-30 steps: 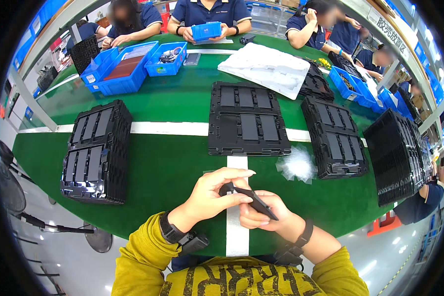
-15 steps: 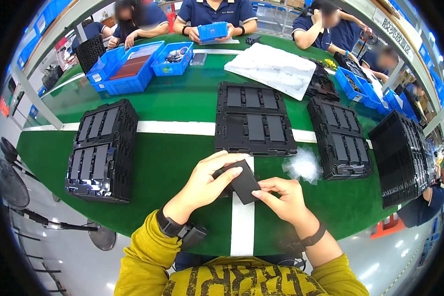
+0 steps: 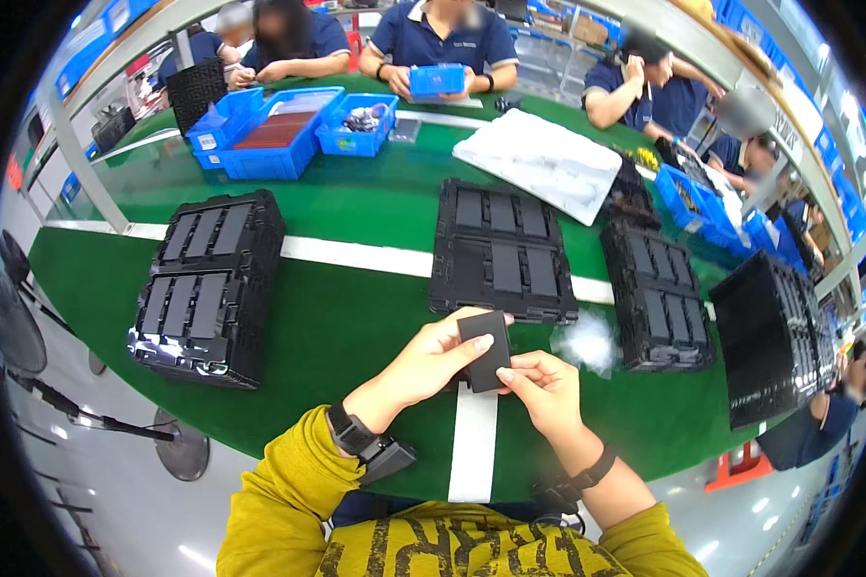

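A flat black rectangular block (image 3: 488, 361) is held above the green table, its long side running nearly straight away from me. My left hand (image 3: 423, 361) is closed around its left side, the thumb lying on the upper face. At the lower right edge, my right hand (image 3: 547, 387) pinches the block between thumb and fingers. Just beyond my hands lies a black tray (image 3: 460, 269) holding several flat dark grey pieces, with one slot at its near left bare. Right of the hands sits a loose pile of clear film pieces (image 3: 587, 343).
Stacked black trays stand at the left (image 3: 250, 298), at the right (image 3: 659, 274) and at the far right (image 3: 765, 337). Beyond the middle tray lies a white foam sheet (image 3: 544, 163). Blue bins (image 3: 269, 162) stand farther back. Several people sit around the table (image 3: 375, 404).
The black block has turned from a slant to nearly straight, still in both hands. My view has shifted slightly, so the far things appear lower.
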Tool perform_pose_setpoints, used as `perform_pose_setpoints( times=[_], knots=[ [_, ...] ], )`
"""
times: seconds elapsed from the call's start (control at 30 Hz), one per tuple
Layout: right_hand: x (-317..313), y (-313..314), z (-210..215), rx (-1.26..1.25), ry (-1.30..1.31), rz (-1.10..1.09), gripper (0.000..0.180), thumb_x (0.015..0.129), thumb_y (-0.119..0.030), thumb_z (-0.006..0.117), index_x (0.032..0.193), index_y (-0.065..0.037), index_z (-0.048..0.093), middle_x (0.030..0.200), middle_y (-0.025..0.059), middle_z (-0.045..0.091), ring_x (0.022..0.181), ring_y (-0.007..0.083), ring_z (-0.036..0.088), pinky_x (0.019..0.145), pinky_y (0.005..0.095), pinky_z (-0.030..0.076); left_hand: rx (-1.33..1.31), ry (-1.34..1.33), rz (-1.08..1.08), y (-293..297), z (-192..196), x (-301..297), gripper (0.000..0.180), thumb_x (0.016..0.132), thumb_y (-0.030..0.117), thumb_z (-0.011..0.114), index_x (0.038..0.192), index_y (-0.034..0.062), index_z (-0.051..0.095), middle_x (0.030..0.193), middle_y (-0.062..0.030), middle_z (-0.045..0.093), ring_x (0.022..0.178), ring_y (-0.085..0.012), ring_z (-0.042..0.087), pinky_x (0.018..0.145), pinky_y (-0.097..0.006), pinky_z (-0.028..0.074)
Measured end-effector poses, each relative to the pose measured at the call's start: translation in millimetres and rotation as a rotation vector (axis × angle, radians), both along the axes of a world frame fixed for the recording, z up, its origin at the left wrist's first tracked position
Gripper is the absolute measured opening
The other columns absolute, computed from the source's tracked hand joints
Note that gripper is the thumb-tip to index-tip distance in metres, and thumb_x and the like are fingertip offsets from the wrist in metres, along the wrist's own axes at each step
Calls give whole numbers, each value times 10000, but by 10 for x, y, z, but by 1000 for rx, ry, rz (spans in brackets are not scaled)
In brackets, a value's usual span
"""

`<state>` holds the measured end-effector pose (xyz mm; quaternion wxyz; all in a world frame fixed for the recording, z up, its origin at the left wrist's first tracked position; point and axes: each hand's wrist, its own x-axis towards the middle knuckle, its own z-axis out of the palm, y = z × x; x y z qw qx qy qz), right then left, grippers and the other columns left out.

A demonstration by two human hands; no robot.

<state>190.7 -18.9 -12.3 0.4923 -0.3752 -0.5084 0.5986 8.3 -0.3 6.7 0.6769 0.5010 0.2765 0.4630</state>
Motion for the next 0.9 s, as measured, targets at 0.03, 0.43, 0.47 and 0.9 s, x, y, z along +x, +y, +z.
perform_pose_setpoints(
  times=[0.03,0.43,0.47,0.9],
  knots=[
    [-10,49,33,-8,-35,-15,124,798,9,624,917,24,592,846,110,647,734,129,624,656,261,535,48,43,46,27,-86,-25,290,906,146,495,1156,3,527,1138,-44,524,1023,-120,498,886,-278,409],
    [-393,1275,-30,98,-533,-244,218,737,-102,690,812,82,600,590,88,604,410,107,529,407,230,400,475,1135,291,131,-202,-256,503,641,392,726,983,49,591,1023,-133,524,1032,-287,459,875,-388,351],
    [-408,1287,-54,101,-626,-253,226,739,-117,685,811,83,607,578,98,608,408,119,546,413,242,417,460,1172,240,120,-180,-273,576,607,395,752,1027,46,567,1052,-144,500,1049,-297,443,877,-390,345],
    [-556,1264,2,331,-1184,-351,297,724,-326,675,806,-41,684,726,152,644,725,286,638,668,355,486,478,1288,233,80,-190,-283,503,564,346,793,914,58,576,990,-128,472,1018,-296,421,836,-384,345]
  ],
)
